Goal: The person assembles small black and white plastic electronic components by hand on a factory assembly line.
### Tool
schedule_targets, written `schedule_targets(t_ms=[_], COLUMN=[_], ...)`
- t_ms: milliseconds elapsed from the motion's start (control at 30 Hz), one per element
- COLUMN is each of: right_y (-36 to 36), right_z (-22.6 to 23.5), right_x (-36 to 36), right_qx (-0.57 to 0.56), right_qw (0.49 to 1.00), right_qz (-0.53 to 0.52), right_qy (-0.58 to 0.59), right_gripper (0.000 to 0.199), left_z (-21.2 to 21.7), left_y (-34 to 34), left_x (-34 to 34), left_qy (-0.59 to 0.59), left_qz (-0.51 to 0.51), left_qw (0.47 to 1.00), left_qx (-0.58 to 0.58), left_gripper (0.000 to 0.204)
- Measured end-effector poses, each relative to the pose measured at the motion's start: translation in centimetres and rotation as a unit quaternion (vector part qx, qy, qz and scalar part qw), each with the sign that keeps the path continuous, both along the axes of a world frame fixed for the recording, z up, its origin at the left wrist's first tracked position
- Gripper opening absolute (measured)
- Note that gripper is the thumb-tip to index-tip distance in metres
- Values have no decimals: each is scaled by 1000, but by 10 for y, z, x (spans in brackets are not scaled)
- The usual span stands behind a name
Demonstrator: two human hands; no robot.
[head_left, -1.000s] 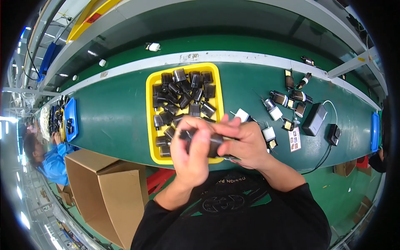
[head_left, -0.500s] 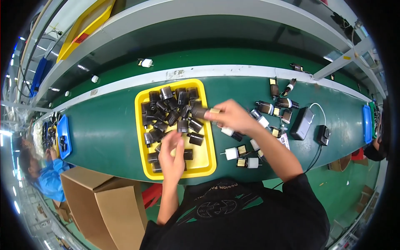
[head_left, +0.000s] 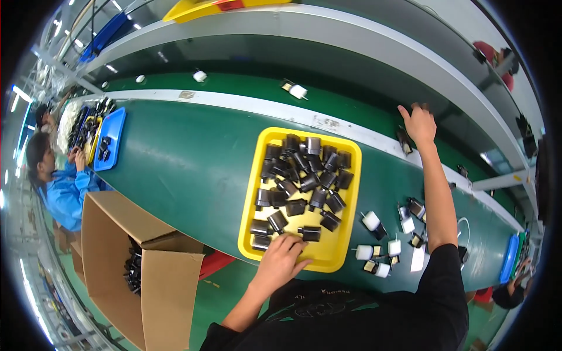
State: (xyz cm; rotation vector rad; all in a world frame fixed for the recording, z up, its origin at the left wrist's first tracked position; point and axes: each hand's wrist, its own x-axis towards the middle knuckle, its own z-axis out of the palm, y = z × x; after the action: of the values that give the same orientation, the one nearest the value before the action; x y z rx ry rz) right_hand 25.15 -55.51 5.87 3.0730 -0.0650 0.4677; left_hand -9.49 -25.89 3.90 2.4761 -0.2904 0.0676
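Observation:
A yellow tray (head_left: 250, 234) on the green bench holds many black cylindrical plastic housings (head_left: 308, 182). At its near edge rests my left hand (head_left: 280, 260), fingers bent loosely and thumb apart, the fingertips close to a black housing (head_left: 310, 233). I see nothing held in it. My right hand (head_left: 420, 124) is stretched far forward and right, above the recessed green belt, with its thumb spread from the fingers and no object visible in it. Just below it a dark piece (head_left: 404, 140) lies against the pale rail.
White-and-black units (head_left: 364, 252) lie right of the tray. On the belt sits a white piece (head_left: 297, 91). An open cardboard box (head_left: 170, 292) with black parts stands at left. A person in blue (head_left: 64, 193) works beside a blue tray (head_left: 116, 137).
My right hand has left the tray's right side, where it held a dark housing, and reached out over the belt. My left hand has drawn back to the tray's near edge. The view has shifted.

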Motion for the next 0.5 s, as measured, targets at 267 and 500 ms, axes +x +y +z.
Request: schedule_targets(t_ms=[267, 500], right_y=[171, 187], right_z=[-13, -43], right_x=[35, 88], right_qx=[-51, -174], right_qw=[841, 770], right_qz=[538, 614], right_qy=[21, 6], right_gripper=[36, 21], left_z=[0, 6], left_y=[23, 47], left_x=[-2, -17], left_qy=[58, 121], left_qz=[9, 120], left_qw=[983, 675], left_qx=[-176, -718], left_gripper=[28, 43])
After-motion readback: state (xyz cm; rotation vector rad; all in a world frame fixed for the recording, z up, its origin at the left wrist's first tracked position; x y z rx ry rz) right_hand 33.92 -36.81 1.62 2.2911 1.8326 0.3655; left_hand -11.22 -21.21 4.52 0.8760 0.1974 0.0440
